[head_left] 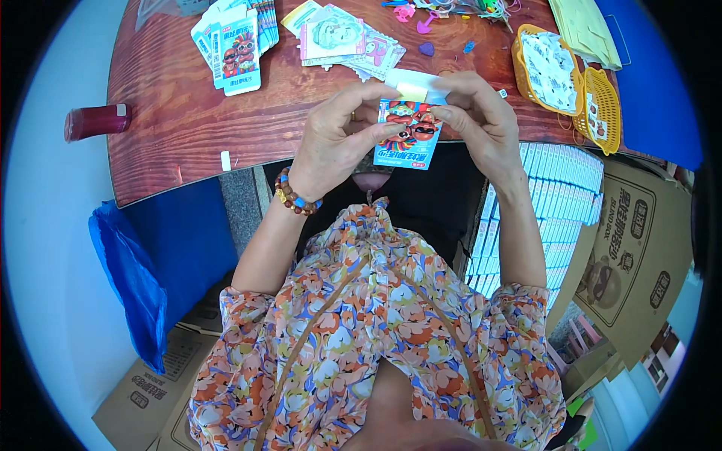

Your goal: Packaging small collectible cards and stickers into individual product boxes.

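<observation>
A small blue packet (407, 143) with cartoon figures printed on it is held up over the near edge of the wooden table (180, 113). My left hand (338, 135) pinches its left side, thumb on the front. My right hand (477, 120) grips its top right, where a white flap (416, 81) sticks up above the packet. A bead bracelet (295, 197) is on my left wrist.
Stacks of flat packets (235, 41) and cards (342, 37) lie at the table's far side. Two yellow baskets (571, 83) stand at the right. A red bottle (96, 120) lies at the left edge. An open cardboard box of packets (556, 203) is by my right arm.
</observation>
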Motion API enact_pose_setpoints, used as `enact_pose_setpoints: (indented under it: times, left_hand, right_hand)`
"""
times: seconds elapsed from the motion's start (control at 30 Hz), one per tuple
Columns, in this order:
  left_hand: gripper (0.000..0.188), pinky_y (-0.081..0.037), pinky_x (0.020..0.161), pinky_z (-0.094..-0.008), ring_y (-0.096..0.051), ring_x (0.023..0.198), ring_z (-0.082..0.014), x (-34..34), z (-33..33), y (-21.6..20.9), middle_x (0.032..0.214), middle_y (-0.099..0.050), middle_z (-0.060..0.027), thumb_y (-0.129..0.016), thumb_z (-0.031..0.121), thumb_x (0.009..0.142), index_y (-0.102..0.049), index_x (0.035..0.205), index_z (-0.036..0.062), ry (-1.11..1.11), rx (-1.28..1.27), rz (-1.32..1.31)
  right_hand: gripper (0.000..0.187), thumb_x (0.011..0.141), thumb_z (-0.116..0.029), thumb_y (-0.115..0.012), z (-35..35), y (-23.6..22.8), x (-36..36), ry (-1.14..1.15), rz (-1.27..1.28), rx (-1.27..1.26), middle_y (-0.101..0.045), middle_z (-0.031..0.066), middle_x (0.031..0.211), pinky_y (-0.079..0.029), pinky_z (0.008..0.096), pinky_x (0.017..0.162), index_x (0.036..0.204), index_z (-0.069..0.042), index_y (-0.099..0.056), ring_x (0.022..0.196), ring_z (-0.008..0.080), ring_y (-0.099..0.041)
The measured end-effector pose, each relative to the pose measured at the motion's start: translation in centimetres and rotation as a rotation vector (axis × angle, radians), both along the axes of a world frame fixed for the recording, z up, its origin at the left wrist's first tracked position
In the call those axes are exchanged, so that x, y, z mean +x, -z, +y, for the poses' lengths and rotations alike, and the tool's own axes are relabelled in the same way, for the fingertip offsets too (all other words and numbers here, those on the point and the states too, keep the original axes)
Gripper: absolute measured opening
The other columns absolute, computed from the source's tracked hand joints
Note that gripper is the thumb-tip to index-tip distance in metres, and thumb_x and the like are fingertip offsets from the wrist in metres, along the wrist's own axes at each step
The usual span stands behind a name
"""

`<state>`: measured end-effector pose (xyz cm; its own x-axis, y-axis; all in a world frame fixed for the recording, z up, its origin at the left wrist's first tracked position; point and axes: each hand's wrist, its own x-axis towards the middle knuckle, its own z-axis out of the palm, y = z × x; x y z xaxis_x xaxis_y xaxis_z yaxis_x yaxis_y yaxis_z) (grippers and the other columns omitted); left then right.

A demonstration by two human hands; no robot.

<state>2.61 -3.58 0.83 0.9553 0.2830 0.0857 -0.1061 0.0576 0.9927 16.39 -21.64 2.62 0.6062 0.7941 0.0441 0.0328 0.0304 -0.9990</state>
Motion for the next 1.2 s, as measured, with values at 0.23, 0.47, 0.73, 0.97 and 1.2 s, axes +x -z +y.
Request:
enact_pose_setpoints:
  times: [0.23,0.47,0.73,0.97,1.2]
  left_hand:
    - [0.039,-0.057,0.075,-0.0244,-0.07,0.088,-0.0112,-0.2,-0.4,0.3,0.104,-0.067,-0.0063,-0.073,-0.002,0.085,-0.062,0.122,0.0012,-0.032,0.052,0.001]
    - [0.042,-0.056,0.071,-0.0244,-0.069,0.084,-0.0094,-0.8,-0.8,1.0,0.103,-0.068,-0.0058,-0.074,0.0,0.083,-0.063,0.124,0.0047,-0.033,0.117,0.03]
    - [0.049,-0.054,0.067,-0.0269,-0.069,0.079,-0.0119,-0.4,-0.7,0.6,0.093,-0.066,-0.0062,-0.079,0.008,0.082,-0.053,0.124,0.0068,-0.013,0.141,0.113]
    - [0.055,-0.055,0.067,-0.0294,-0.069,0.079,-0.0143,-0.6,-0.8,1.0,0.091,-0.066,-0.0087,-0.081,0.013,0.081,-0.048,0.125,0.0073,-0.042,0.139,0.186]
    - [0.057,-0.056,0.068,-0.0322,-0.071,0.08,-0.0191,-0.5,-1.0,1.4,0.092,-0.067,-0.0107,-0.082,0.013,0.079,-0.048,0.125,0.0077,-0.071,0.169,0.163]
  right_hand:
    - [0.017,0.096,-0.008,-0.063,0.8,0.8,0.1,-0.008,-0.315,0.143,-0.066,0.0047,0.105,-0.057,0.0244,0.074,0.11,-0.001,-0.07,0.087,0.0098,-0.067]
    - [0.018,0.097,-0.014,-0.062,0.1,-0.2,0.8,-0.099,0.202,-0.103,-0.069,0.0073,0.113,-0.056,0.0252,0.082,0.109,-0.003,-0.071,0.098,0.0102,-0.067]
    - [0.025,0.094,-0.008,-0.065,0.5,-1.0,1.7,-0.211,0.077,-0.225,-0.075,0.0049,0.098,-0.057,0.0243,0.079,0.117,-0.003,-0.071,0.088,0.0104,-0.07]
    - [0.023,0.092,-0.002,-0.066,0.3,-1.0,1.2,-0.196,-0.16,-0.323,-0.075,0.0048,0.098,-0.055,0.0234,0.079,0.114,-0.001,-0.073,0.09,0.0079,-0.068]
    - [0.023,0.091,-0.002,-0.066,0.1,-1.9,0.6,-0.193,-0.419,-0.3,-0.075,0.0083,0.1,-0.055,0.0258,0.081,0.113,-0.001,-0.072,0.093,0.0128,-0.07]
